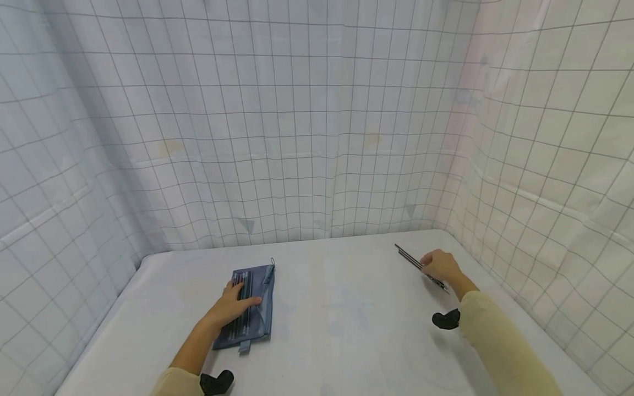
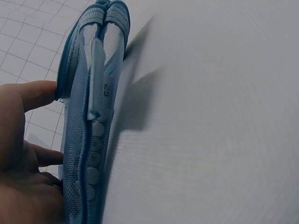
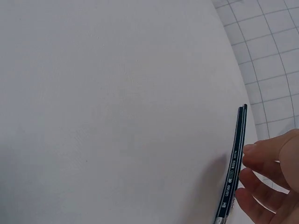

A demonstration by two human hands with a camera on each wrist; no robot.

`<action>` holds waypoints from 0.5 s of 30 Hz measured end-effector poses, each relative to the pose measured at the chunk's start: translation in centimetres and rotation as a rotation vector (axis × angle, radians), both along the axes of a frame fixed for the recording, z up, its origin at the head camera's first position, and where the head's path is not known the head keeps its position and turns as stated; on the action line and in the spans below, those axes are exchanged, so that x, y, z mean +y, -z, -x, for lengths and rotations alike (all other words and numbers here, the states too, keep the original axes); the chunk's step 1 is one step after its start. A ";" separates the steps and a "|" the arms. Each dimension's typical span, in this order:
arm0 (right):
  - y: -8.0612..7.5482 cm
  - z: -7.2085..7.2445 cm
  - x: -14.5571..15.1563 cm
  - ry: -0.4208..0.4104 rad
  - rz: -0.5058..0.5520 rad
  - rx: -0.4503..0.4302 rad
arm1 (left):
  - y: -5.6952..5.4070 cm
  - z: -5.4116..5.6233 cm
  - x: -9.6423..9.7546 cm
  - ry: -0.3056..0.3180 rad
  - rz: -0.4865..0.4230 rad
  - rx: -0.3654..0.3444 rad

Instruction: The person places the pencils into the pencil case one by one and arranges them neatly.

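A blue zip pencil case with a mesh edge lies on the white table toward the left. My left hand rests across its top with the fingers spread. Long dark pieces show through the case, and in the left wrist view several round ends line up behind the mesh. On the right side, my right hand has its thumb and fingertips drawn together at a pair of slim dark pencils marked HB. Their far ends point toward the back of the table in the head view.
The white table has rounded back corners. Grid-patterned white curtains hang behind it and along both sides, with the right one close to my right arm. A black wrist device sits under each sleeve's end.
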State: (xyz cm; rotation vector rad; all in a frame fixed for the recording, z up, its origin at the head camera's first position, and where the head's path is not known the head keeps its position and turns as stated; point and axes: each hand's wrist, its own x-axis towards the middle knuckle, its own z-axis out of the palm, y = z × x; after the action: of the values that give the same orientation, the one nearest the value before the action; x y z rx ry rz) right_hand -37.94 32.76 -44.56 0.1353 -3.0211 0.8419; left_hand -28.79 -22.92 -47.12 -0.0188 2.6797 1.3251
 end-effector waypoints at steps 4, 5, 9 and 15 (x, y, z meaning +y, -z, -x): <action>0.5 -0.1 0.2 0.030 -0.046 -0.035 | 0.1 0.0 0.1 -0.002 0.000 -0.006; 0.6 -0.1 0.3 0.032 -0.061 -0.035 | 0.2 0.0 0.1 -0.001 -0.001 -0.007; 1.2 -0.3 0.4 0.031 -0.091 -0.003 | 0.1 0.1 0.3 -0.004 0.000 -0.003; 1.7 -0.2 -0.2 0.030 -0.092 0.014 | 0.1 0.0 0.0 -0.004 0.002 -0.001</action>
State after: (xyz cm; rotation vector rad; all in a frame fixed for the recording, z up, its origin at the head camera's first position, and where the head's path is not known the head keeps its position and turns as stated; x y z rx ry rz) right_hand -37.75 32.61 -46.21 0.0959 -3.0410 0.6971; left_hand -28.77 -22.95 -47.25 -0.0243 2.6816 1.3237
